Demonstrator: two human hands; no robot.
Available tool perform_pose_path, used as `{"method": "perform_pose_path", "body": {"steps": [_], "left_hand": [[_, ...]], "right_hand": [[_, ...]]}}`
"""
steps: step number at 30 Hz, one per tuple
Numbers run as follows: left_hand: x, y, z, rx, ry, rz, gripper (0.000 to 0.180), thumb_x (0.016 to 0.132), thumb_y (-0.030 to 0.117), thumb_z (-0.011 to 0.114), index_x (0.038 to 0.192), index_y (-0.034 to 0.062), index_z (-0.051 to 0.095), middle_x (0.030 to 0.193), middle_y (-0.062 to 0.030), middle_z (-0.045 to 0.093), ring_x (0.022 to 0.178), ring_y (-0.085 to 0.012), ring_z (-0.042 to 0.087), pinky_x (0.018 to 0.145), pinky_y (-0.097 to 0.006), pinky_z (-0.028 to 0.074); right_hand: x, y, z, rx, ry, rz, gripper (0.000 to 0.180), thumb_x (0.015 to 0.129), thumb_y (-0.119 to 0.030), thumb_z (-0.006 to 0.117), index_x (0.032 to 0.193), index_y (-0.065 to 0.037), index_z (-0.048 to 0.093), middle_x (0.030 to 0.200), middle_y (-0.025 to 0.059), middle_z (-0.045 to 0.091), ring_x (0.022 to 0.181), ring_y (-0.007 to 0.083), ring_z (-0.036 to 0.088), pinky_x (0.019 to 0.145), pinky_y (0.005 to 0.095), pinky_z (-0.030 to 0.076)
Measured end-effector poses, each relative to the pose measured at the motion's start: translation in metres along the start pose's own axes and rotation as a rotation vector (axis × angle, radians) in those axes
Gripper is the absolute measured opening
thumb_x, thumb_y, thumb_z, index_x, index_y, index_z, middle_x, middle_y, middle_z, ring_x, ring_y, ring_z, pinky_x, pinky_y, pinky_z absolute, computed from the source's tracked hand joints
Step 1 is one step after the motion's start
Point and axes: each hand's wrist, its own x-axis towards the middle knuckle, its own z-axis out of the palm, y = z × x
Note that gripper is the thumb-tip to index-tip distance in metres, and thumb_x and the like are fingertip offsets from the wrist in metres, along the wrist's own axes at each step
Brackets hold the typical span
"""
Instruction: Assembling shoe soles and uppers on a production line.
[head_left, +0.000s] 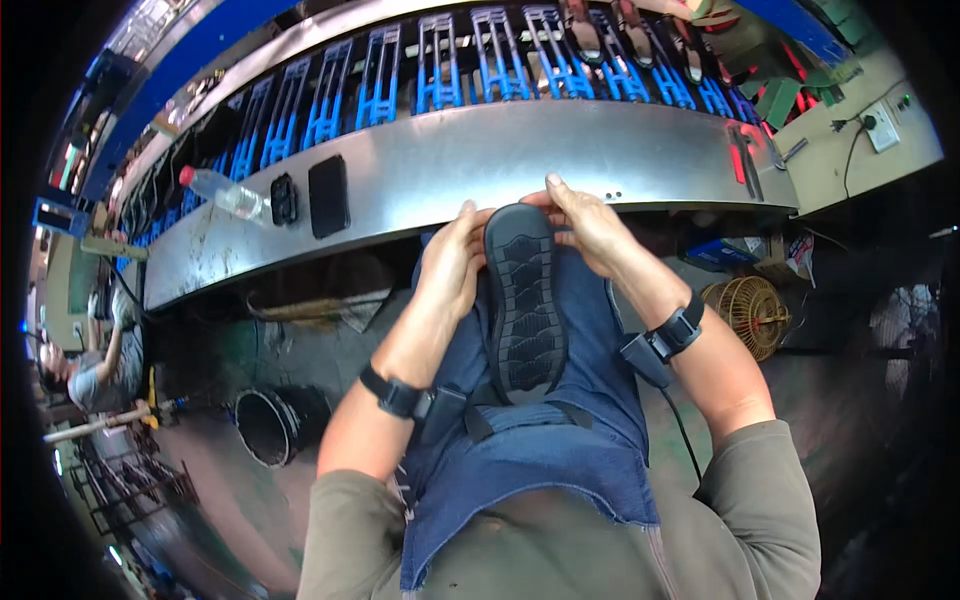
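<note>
The black shoe sole [524,305] lies tread-up on the person's lap, over a blue denim apron [560,440]. Left hand [450,262] grips its left edge near the toe, right hand [590,225] curls over the toe tip, both closed on it. Just beyond is a steel counter [520,160] with a plastic bottle [225,192] and two black pads [328,195], then blue racks [440,65] behind.

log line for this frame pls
left hand: grips shoe sole left edge | right hand: holds its toe end | sole: tread up, over blue apron | behind: steel ledge
</note>
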Motion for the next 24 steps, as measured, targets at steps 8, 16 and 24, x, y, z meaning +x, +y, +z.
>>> {"method": "perform_pose_path", "body": {"steps": [8, 16, 24], "left_hand": [[-0.032, 0.015, -0.006, 0.39, -0.481, 0.172, 0.015, 0.094, 0.02, 0.068, 0.102, 0.0068, 0.065, 0.098, -0.0029, 0.062, 0.091, -0.0142, 0.059, 0.082, -0.029, 0.047], [-0.087, -0.017, -0.006, 1.298, -1.039, 0.851, 0.015, 0.08, 0.021, 0.061, 0.093, 0.013, 0.059, 0.09, -0.0007, 0.049, 0.092, -0.0181, 0.051, 0.088, -0.034, 0.038], [-0.036, 0.003, -0.016, 0.982, -0.699, 0.831, 0.032, 0.072, 0.022, 0.082, 0.099, 0.0104, 0.069, 0.102, -0.0013, 0.061, 0.091, -0.0223, 0.055, 0.084, -0.039, 0.044]], "right_hand": [[-0.036, -0.035, -0.005, -0.512, -0.48, -0.237, 0.017, 0.092, -0.023, 0.072, 0.095, -0.008, 0.063, 0.088, -0.0013, 0.062, 0.086, 0.0111, 0.057, 0.082, 0.0268, 0.046], [-0.1, 0.033, -0.025, -0.972, -0.737, -0.991, 0.01, 0.078, -0.021, 0.063, 0.079, -0.014, 0.055, 0.08, 0.0009, 0.046, 0.08, 0.0197, 0.049, 0.075, 0.0346, 0.042], [-0.035, -0.002, -0.031, -0.666, -0.643, -0.885, 0.032, 0.073, -0.029, 0.084, 0.091, -0.011, 0.064, 0.096, 0.0025, 0.056, 0.09, 0.0237, 0.053, 0.081, 0.0385, 0.045]]}}
